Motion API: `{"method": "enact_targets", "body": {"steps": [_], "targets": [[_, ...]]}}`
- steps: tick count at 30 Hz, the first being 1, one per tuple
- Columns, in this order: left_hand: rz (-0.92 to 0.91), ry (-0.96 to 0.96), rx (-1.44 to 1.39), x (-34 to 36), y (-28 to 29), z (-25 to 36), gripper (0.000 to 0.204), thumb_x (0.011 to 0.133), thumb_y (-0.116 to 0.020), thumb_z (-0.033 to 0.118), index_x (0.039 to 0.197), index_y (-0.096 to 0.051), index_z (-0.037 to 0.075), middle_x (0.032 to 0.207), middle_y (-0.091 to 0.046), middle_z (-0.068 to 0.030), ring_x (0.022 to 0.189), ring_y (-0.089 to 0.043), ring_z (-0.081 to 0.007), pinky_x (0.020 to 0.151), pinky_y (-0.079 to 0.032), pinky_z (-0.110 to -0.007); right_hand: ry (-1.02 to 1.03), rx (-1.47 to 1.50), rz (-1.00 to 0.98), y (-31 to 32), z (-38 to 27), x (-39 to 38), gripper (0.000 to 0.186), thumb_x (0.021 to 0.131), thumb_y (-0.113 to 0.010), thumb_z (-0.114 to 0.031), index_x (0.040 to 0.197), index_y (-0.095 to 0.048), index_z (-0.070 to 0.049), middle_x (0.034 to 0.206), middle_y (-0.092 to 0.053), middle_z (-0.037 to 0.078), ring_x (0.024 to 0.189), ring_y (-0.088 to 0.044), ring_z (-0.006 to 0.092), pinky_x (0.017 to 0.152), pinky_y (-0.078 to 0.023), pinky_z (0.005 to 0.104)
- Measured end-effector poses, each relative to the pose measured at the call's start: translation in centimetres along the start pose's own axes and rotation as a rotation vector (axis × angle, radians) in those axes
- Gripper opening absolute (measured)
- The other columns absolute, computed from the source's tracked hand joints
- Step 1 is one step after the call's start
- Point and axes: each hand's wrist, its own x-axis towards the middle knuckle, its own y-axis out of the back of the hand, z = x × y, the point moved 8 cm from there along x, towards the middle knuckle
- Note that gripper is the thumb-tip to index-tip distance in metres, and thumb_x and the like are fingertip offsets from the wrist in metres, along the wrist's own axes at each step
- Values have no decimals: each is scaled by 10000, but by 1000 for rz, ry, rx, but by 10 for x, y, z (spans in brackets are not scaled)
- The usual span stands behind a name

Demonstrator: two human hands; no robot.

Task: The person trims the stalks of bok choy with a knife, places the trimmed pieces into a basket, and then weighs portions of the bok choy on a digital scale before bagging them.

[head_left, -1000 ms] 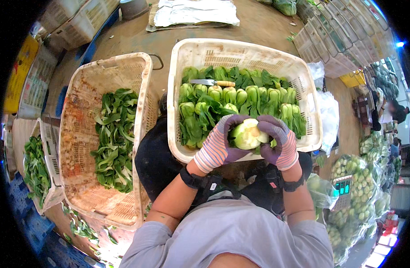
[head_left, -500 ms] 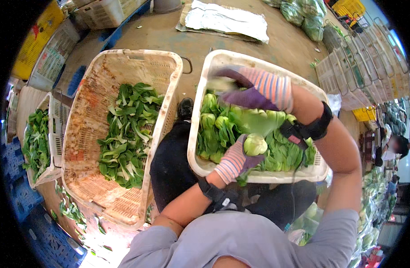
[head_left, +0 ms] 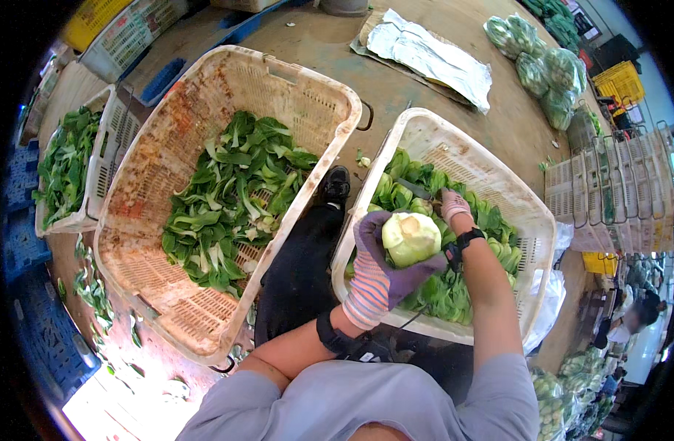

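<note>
My left hand (head_left: 381, 268), in a striped glove with purple fingers, holds a head of bok choy (head_left: 411, 238) with its pale cut base turned up toward me. The fingers are curled around the head from the left and beneath, gripping it. The head sits above the near edge of the white crate (head_left: 532, 220) on my right, which is packed with whole bok choy heads.

My right hand (head_left: 452, 206), in a like glove, is down among those heads and closed on the handle of a knife (head_left: 415, 190), whose blade lies across the greens and points left.

To my left stands a stained cream basket (head_left: 205, 88) holding loose trimmed leaves (head_left: 230, 195). Stray leaves lie on the floor beside it. A folded sheet (head_left: 429, 53) lies beyond the crates.
</note>
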Motion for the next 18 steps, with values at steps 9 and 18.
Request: {"method": "enact_targets", "body": {"steps": [9,18], "targets": [[11,312,-744,9,33,11,579,817,-650,144,1292,-323,89,1095,-500,-62,967,-518,-141,846,-455,-297,26,176,108,-11,-5,-26,311,845,-553,-209,1124,-551,-71,1051,-611,180,956,-585,336,801,-483,401],[21,-76,-189,-16,136,93,749,685,-788,109,1235,-282,65,1080,-493,-64,1000,-494,-143,848,-451,-285,147,1572,105,94,-81,-126,317,870,-559,-186,1148,-453,-78,789,-499,17,637,-484,116,528,-444,274]]}}
